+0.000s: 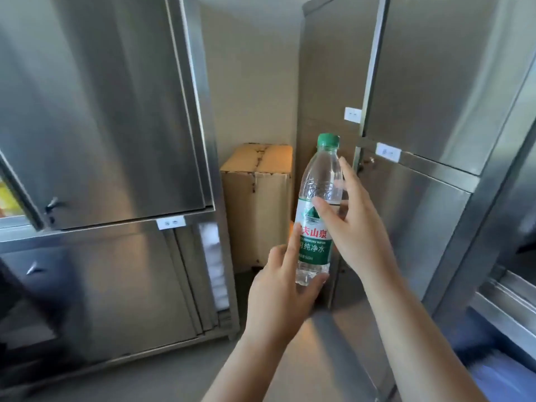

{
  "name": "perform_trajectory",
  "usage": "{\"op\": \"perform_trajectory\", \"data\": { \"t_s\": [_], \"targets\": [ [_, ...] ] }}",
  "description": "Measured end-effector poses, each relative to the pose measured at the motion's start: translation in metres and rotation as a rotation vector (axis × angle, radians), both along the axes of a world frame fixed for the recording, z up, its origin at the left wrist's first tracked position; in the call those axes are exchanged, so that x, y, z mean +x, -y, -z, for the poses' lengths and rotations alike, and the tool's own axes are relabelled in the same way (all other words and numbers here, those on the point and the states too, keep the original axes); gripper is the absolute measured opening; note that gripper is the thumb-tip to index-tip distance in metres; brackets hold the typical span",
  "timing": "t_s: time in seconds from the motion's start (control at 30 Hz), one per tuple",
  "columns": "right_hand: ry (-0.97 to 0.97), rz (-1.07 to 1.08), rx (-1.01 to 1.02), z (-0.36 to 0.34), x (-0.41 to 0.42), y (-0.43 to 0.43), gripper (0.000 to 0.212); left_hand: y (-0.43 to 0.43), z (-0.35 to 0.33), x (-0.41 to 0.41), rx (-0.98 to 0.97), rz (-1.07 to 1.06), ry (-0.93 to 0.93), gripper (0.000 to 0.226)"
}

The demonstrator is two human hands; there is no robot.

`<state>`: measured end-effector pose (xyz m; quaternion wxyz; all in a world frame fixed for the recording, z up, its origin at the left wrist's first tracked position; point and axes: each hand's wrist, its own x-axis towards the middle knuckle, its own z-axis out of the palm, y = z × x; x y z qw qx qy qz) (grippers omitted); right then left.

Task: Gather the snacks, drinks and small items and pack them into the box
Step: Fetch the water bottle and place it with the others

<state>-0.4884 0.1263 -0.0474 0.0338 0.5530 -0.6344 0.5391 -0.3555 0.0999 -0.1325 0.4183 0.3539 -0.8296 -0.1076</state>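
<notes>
Between two tall brushed-steel cabinets (110, 126), you hold a clear plastic water bottle (314, 227) with a green screw cap (328, 140) and a green-and-white label, upright in mid-air in front of you. Your left hand (281, 294) grips its base. The thumb hooks round the bottom edge and the index finger lies straight up the label, which keeps the bottle from tipping. Your right hand (359, 230) wraps the upper body, with the thumb across the front of the label and the fingers curled behind the shoulder, showing through the plastic. Two hands on one light bottle looks like a handover, probably so one hand is free for the next item.

A tall brown cardboard box (258, 204) stands on the floor in the corner behind the bottle, flaps shut and well apart from your hands. You cannot tell from here whether it is the packing box; if it is, the flaps must be opened first. At the far left, a cabinet door (26, 198) stands ajar, with something yellow and blurred inside.
</notes>
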Motion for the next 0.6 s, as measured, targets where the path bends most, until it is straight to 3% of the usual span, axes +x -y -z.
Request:
{"op": "perform_trajectory", "data": {
  "t_s": [0.4,0.6],
  "targets": [
    [0.045,-0.548,0.011,0.022,0.342,0.17,0.068,0.1,0.018,0.337,0.026,-0.557,0.022,0.086],
    [0.058,-0.708,0.034,0.027,0.457,0.214,0.071,0.127,0.024,0.444,0.062,-0.683,0.003,0.085]
  ]
}}
